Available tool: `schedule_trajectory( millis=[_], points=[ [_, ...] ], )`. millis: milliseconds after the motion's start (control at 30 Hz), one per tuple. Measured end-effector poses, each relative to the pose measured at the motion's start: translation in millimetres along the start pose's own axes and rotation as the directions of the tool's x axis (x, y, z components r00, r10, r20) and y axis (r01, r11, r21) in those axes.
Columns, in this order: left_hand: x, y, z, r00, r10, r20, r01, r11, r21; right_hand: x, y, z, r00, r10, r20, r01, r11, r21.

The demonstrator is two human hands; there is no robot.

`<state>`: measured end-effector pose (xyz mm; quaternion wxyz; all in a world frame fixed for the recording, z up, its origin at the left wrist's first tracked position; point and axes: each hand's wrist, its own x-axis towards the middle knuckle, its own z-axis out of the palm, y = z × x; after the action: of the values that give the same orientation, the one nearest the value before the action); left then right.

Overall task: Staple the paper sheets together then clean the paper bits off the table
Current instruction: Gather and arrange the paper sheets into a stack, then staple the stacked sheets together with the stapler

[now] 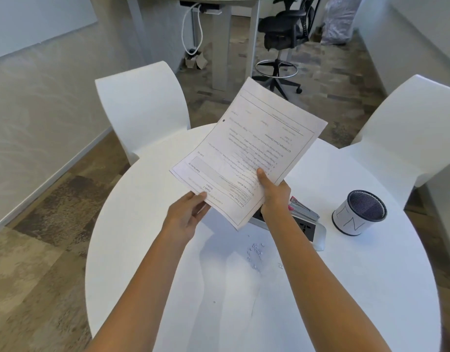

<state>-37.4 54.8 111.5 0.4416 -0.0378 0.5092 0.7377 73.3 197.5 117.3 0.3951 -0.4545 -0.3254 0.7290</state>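
Both hands hold the paper sheets (pixel 249 148) up over the round white table (pixel 142 250). The left hand (pixel 186 214) pinches the near corner. The right hand (pixel 274 196) grips the near edge and partly hides the stapler (pixel 304 210). Paper bits (pixel 255 252) lie on the table between the arms. The mesh cup (pixel 358 214) on the right says "IN".

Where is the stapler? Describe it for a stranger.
On the round white table, look just right of the right hand gripping the printed paper sheets. The silver metal stapler with pink trim lies there, left of the paper-wrapped black mesh cup; it alone is shiny.
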Motion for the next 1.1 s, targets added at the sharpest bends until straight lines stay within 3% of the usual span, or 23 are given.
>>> schedule_trajectory(
  millis=[100, 233, 400, 633, 767, 900, 1000, 1100],
  points=[
    [-4, -5, 13, 0.993, -0.072, 0.098, 0.054, 0.983, 0.175, 3, 3, 1, 0.998, 0.012, -0.057, -0.012, 1.000, 0.007],
    [-4, -8, 23, 0.988, -0.092, 0.126, 0.047, 0.946, 0.320, 7, 3, 2, 0.997, 0.007, -0.076, -0.002, 0.998, 0.056],
    [2, -13, 26, 0.998, 0.009, 0.056, -0.031, 0.906, 0.421, 9, 2, 1, 1.000, -0.008, -0.030, 0.010, 0.998, 0.067],
    [17, -13, 16, 0.996, -0.056, -0.063, 0.075, 0.930, 0.361, 31, 7, -14, 1.000, 0.005, -0.003, -0.005, 0.988, -0.155],
    [31, -21, 6, 0.965, -0.202, -0.170, 0.249, 0.911, 0.329, 48, 20, -26, 0.999, 0.021, -0.039, -0.033, 0.944, -0.329],
    [37, -29, 0, 0.916, -0.346, -0.202, 0.397, 0.854, 0.336, 52, 30, -31, 0.998, 0.029, -0.062, -0.050, 0.929, -0.367],
    [36, -33, 0, 0.905, -0.369, -0.213, 0.420, 0.854, 0.307, 54, 34, -34, 0.998, -0.009, -0.056, -0.016, 0.906, -0.423],
    [36, -33, 3, 0.923, -0.303, -0.237, 0.365, 0.887, 0.284, 60, 35, -40, 0.999, -0.032, 0.009, 0.033, 0.886, -0.463]
  ],
)
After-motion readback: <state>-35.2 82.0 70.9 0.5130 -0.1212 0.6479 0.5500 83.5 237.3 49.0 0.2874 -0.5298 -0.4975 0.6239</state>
